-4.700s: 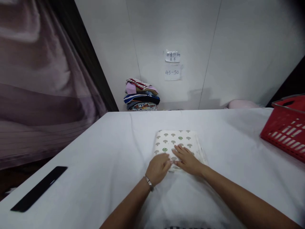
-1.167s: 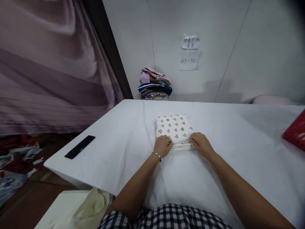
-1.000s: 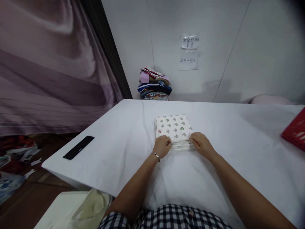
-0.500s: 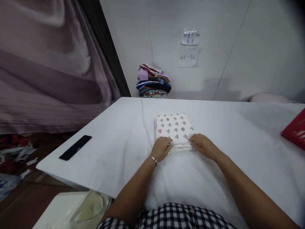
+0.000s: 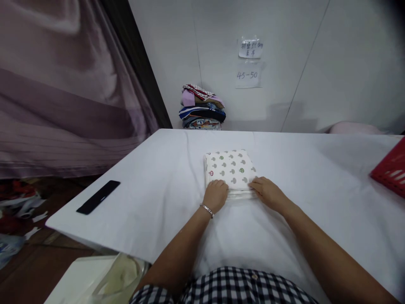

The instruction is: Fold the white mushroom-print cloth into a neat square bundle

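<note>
Cloth, folded into a thick square pad with small mushroom prints – the folded cloth (image 5: 230,169) lies flat near the middle of the white-covered table (image 5: 152,177), straight ahead of the person and just beyond both hands. Its sides run about square to the table's near edge, with no clearly longer axis, and the stacked layers show along the side facing the person. The left hand (image 5: 215,195) sits curled at the near left corner and the right hand (image 5: 267,192) lies at the near right corner, so the two are apart by the cloth's width and equally close to it. Both touch that layered edge, but the fingertips are tucked out of sight (I cannot tell whether they pinch the layers or only press on them). Further out, a flat black object (image 5: 98,197) rests by the table's left edge, a pile of folded clothes (image 5: 202,107) stands against the wall, and a red basket (image 5: 390,171) – cut off by the frame – sits far right.
</note>
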The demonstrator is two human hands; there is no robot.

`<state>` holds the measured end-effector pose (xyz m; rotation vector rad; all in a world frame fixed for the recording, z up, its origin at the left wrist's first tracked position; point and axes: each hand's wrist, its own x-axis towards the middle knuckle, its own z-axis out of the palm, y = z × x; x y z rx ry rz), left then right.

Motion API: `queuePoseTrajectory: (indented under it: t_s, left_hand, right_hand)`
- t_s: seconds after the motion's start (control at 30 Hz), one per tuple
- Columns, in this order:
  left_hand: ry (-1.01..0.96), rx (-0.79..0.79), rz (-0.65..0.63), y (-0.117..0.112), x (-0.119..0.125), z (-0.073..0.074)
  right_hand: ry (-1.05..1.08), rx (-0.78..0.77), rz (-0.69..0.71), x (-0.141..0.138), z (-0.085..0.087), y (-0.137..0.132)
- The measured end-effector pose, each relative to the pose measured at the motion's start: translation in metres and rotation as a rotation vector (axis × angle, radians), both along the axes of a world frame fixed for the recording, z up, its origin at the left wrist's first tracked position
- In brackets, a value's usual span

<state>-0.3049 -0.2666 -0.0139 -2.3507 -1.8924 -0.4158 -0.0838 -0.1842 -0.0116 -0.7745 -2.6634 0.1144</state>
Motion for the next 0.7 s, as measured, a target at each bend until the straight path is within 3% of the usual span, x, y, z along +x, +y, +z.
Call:
queuePoseTrajectory:
  t_s: [0.2,0.33,0.5,0.7]
  left_hand:
    - [-0.072,0.094,0.027,-0.006,0.002,0.007]
    - [-0.030,0.099,-0.030,-0.014,0.001,0.004]
    - [0.035,0.056,-0.085,-0.022,-0.001,-0.008]
    - [-0.180,0.075,-0.050,-0.025,-0.002,-0.008]
  right_hand:
    - [0.206,0.112,-0.029,0.004,0.003,-0.005]
    - [0.174,0.123,0.023,0.010,0.003,-0.010]
    - [0.094,0.071,0.075,0.014,-0.004,-0.017]
    - [0.274,-0.059,0.073,0.016,-0.007,-0.024]
